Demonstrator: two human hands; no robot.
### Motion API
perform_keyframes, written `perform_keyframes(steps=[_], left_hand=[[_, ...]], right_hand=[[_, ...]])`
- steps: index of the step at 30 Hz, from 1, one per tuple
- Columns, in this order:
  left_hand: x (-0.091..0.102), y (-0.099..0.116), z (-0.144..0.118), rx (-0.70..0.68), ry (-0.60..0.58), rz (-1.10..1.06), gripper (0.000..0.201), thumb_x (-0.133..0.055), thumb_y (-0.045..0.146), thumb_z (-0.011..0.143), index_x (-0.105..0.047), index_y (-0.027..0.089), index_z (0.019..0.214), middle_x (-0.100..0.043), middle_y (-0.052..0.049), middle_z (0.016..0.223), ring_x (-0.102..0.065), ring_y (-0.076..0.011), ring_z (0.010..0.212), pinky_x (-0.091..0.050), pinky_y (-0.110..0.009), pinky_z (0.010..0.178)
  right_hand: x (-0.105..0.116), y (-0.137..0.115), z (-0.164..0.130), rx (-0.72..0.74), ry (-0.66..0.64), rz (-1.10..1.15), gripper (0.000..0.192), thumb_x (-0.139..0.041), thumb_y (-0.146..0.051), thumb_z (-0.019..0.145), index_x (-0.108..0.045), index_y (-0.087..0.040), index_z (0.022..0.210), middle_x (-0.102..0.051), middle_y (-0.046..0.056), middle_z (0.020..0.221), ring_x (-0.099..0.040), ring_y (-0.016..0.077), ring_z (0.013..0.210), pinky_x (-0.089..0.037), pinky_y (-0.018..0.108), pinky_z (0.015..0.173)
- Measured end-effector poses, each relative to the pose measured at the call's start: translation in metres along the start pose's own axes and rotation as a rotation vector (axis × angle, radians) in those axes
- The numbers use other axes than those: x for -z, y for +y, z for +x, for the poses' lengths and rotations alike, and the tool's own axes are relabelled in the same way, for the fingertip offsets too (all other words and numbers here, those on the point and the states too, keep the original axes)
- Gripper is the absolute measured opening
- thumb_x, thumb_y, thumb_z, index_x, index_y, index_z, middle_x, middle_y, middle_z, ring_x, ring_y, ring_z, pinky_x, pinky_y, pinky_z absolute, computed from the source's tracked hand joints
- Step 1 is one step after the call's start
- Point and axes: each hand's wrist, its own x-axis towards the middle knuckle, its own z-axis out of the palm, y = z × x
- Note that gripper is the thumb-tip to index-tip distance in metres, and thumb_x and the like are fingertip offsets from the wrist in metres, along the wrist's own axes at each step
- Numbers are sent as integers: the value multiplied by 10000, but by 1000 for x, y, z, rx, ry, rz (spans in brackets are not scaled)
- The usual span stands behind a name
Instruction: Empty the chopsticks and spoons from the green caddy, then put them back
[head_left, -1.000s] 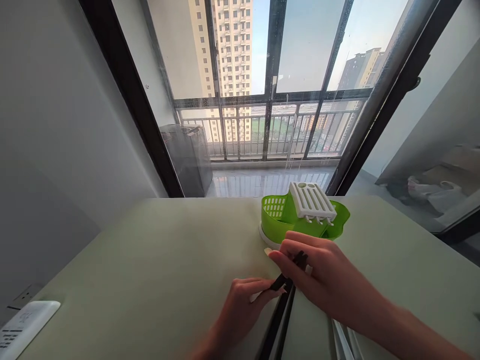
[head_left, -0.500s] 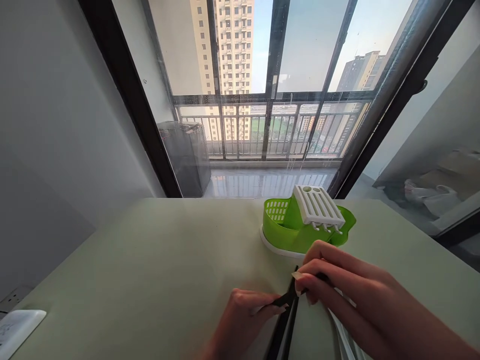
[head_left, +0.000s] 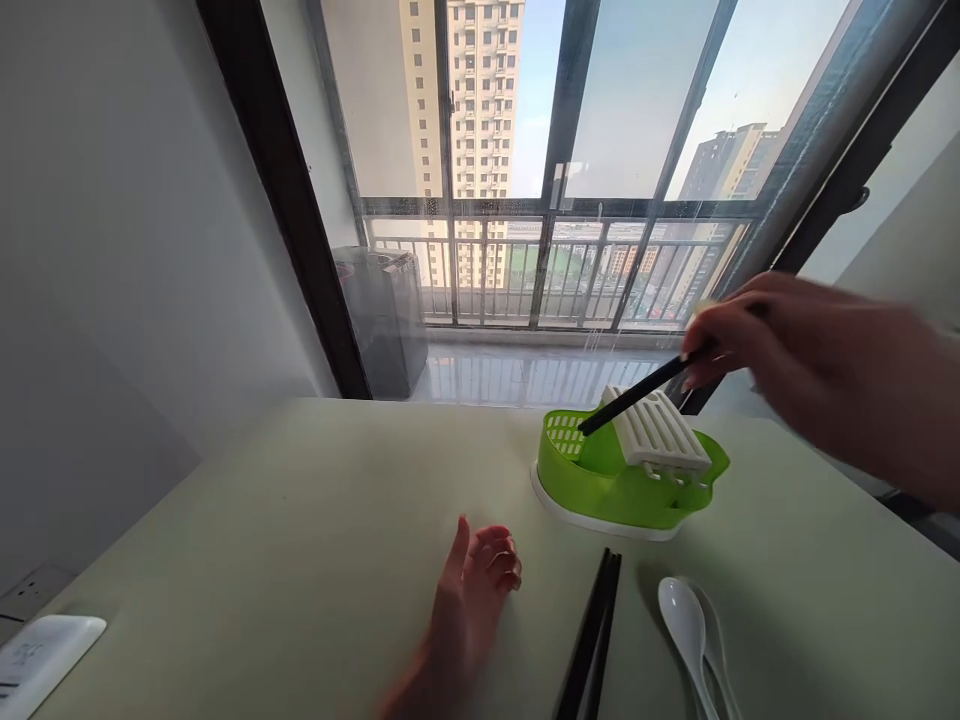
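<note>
Above the green cutlery drainer (head_left: pixel 600 485), your right hand (head_left: pixel 795 365) is raised clear of the desk (head_left: pixel 300 540), its fingers pinched on one black chopstick (head_left: pixel 637 393). That chopstick slants down to the left, its tip over the perforated left compartment of the drainer, just beside the white slotted insert (head_left: pixel 656 430); whether the tip touches the plastic cannot be told, and the hand itself is blurred. Your left hand (head_left: pixel 472 600) rests on the desk with the fingers loosely curled, holding nothing. Just to its right lie more black chopsticks (head_left: pixel 592 640), side by side and running toward the lower edge of the view. Two white spoons (head_left: pixel 690 635) lie nested together near them, on the right, in front of the drainer. At the far left corner of the desk sits a white remote control (head_left: pixel 41 660), well apart from both hands. Behind the desk stands a dark-framed window (head_left: pixel 555 150), with a balcony railing (head_left: pixel 525 270) beyond the glass.
</note>
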Motion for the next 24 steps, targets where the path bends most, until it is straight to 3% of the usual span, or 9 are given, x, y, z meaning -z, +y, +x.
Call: perform_keyframes(steps=[3,7,10,14,18,24], left_hand=[[2,4,0,51,23,-108,519,-748,639,809,-730,125,870,-651,-40,808,-592,-133,692,-478,-275,704],[5,5,3,58,7,-150,455,-750,587,828,-700,136,803,-628,-22,752,-547,-117,631,-448,-268,666],[5,4,3,49,-4,-155,436,-752,569,834,-687,141,778,-615,-13,728,-524,-115,617,-431,-267,661],[3,5,1,55,0,-156,426,-778,551,810,-686,136,777,-607,-13,707,-506,-121,615,-415,-273,663],[1,5,0,55,15,-149,405,-776,521,820,-680,132,768,-600,-13,693,-480,-120,600,-393,-276,651],[1,6,0,58,34,-165,398,-783,509,816,-685,128,761,-604,-17,686,-479,-124,597,-386,-276,646]], right_hand=[[-28,-21,11,98,-130,62,619,-376,-633,1017,-723,-176,783,-697,56,841,-650,117,637,-447,312,657],[-73,19,24,58,-224,180,613,-420,-684,983,-726,-194,778,-701,49,849,-653,136,662,-470,299,687],[-93,43,29,92,-304,228,649,-395,-733,960,-744,-212,791,-701,41,847,-639,151,712,-460,299,730],[-102,49,32,61,-371,253,687,-373,-789,928,-734,-220,801,-703,43,846,-632,171,737,-464,314,777],[-105,50,34,-103,-408,188,687,-369,-813,904,-723,-225,874,-739,65,902,-666,216,790,-487,322,731],[-113,47,26,-243,-434,76,533,-475,-697,913,-680,-205,936,-762,88,874,-685,247,732,-474,328,634]])
